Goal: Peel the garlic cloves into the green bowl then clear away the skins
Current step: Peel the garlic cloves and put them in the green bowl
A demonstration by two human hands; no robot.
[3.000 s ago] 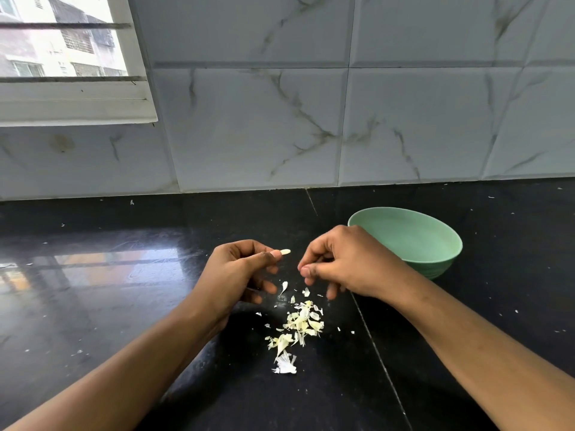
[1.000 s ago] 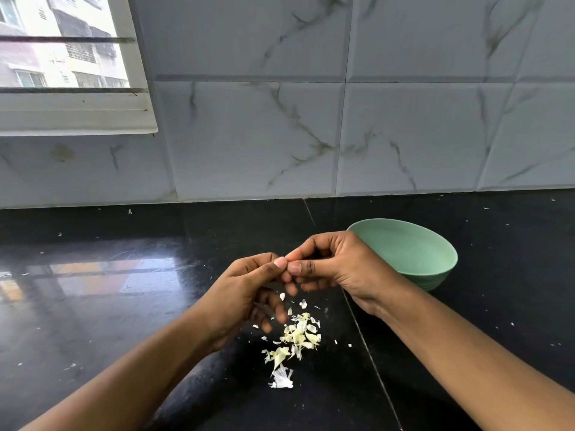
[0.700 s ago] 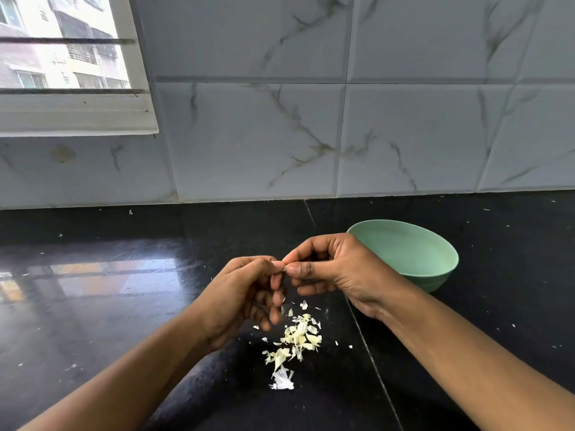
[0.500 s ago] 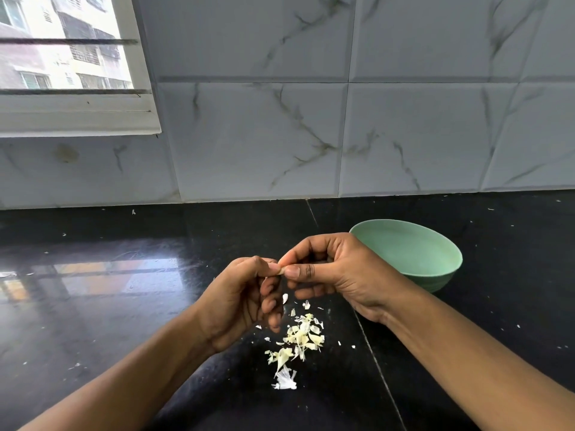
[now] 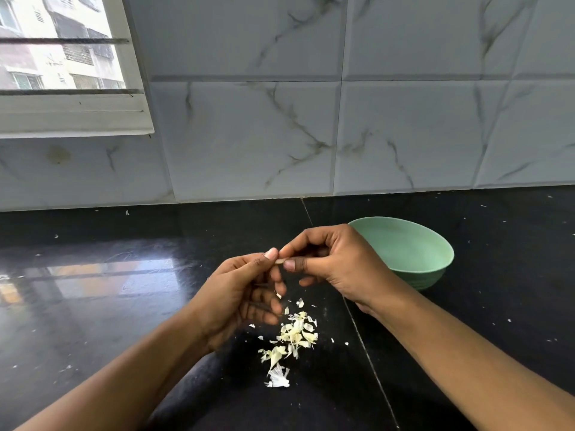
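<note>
A small pale garlic clove (image 5: 279, 261) shows between the fingertips of both hands, held above the black counter. My left hand (image 5: 239, 293) pinches it with thumb and curled fingers. My right hand (image 5: 333, 262) pinches its other end between thumb and forefinger. The green bowl (image 5: 435, 244) stands just behind and right of my right hand; the part of its inside that I see holds nothing. A heap of garlic skins (image 5: 292, 335) lies on the counter below the hands.
The black stone counter (image 5: 93, 306) runs back to a marble-tiled wall (image 5: 280, 135). A window (image 5: 62, 57) sits at the upper left. Small white skin flecks are scattered across the counter.
Three seconds ago the hands were apart, the left one holding the clove. They have come together, and now both pinch the clove. The skin heap and bowl are unmoved.
</note>
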